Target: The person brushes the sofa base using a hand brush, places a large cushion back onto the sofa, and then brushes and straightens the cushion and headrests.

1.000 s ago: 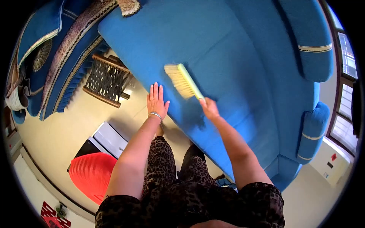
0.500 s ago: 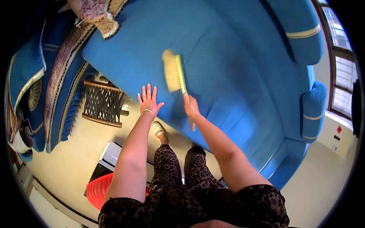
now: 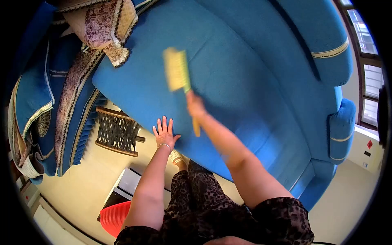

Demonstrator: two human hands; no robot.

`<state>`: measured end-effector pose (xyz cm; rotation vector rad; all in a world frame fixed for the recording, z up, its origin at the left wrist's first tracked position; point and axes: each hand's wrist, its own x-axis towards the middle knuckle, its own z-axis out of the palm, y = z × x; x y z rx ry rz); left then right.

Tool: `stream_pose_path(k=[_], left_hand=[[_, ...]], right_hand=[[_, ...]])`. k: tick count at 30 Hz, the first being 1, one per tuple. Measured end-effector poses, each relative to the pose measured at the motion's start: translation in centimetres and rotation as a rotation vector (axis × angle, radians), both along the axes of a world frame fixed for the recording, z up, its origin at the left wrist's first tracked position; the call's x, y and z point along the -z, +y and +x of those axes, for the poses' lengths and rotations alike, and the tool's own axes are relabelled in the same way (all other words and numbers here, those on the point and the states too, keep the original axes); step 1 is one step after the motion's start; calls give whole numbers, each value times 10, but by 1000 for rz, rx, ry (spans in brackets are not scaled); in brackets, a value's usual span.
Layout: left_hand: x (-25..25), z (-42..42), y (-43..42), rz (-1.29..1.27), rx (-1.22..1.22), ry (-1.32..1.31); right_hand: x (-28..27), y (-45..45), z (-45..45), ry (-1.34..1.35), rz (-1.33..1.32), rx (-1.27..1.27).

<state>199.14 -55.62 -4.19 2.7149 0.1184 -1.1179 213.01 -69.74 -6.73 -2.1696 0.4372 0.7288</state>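
A long-handled bristle brush (image 3: 176,70) with pale bristles and a yellow-green back is blurred by motion above the blue sofa (image 3: 228,73). My right hand (image 3: 196,105) is wrapped round its handle, whose yellowish end sticks out below the fist. I cannot tell whether the bristles touch the fabric. Near the seat's front edge my left hand (image 3: 165,132) lies with its fingers spread on the blue cushion, a bracelet on the wrist. It holds nothing.
Patterned fringed covers (image 3: 98,24) lie bunched at the upper left, over other blue furniture. A wooden stool with a woven black seat (image 3: 118,131) stands on the pale floor. Below are a red plastic object (image 3: 116,218) and a grey-and-black item (image 3: 130,181). A window (image 3: 369,69) is at right.
My right hand and the brush have moved up and to the left across the sofa. My left hand stays at the seat edge, while the whole view has shifted slightly downward.
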Motion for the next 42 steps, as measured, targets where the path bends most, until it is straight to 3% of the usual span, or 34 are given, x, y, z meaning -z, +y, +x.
stream_pose_path(k=[3, 5, 7, 9, 12, 15, 16, 17, 18, 19, 21, 23, 26, 27, 29, 30, 32, 33, 35, 36, 37, 39, 41, 42], left_hand=[[3, -1, 1, -22, -22, 93], [6, 4, 1, -30, -21, 81], [6, -2, 0, -19, -7, 1], [14, -5, 2, -34, -16, -9], [19, -7, -1, -24, -14, -1], [23, -8, -1, 1, 7, 40], [27, -10, -3, 13, 24, 16], [32, -13, -3, 29, 38, -9], [35, -16, -2, 47, 55, -32], [35, -15, -1, 47, 56, 7], [33, -10, -3, 51, 57, 84], [30, -8, -3, 25, 47, 103], [22, -5, 0, -29, 11, 74], [22, -5, 1, -53, -2, 83], [23, -4, 4, -98, -21, 92], [23, -4, 5, -116, -32, 85], [29, -5, 7, -144, -40, 70], [29, -7, 7, -162, -39, 68], [30, -10, 8, -177, -37, -14], [32, -14, 6, -166, -26, -36], [31, -17, 6, -155, -12, -61], [7, -11, 15, -234, -57, -112], [-3, -17, 23, -347, -140, -235], [-6, -22, 30, -420, -187, -325]], right_hand=[[-11, 18, -59, 8, 9, -435], [-73, 3, -26, 70, -1, -701], [-51, -27, 15, 1, -5, -678], [-11, -57, 78, -413, -85, -412], [-32, -58, 168, -77, 519, 796], [7, 14, 151, -5, 233, 474], [7, 46, 114, -259, -67, -16], [0, 71, 80, -185, 79, -208], [13, 89, 38, -155, 28, -336], [-13, 98, 17, -55, 25, -526], [-66, 101, 26, 240, 84, -1011], [-78, 92, 47, 182, 84, -1162], [-30, 62, 103, -160, 80, -577], [-6, 52, 135, -433, -124, -534], [-21, 49, 185, -69, 312, 395], [-16, 57, 200, -76, 457, 661], [-5, 96, 188, 31, 382, 621], [74, 104, 172, 151, 431, 474], [50, 145, 93, -424, -83, -251], [22, 155, 61, -187, 62, -292], [25, 156, 27, -193, 74, -369], [-44, 153, 13, -3, 46, -667], [-70, 141, 13, -170, 73, -802], [-60, 132, 13, -517, 215, -731]])
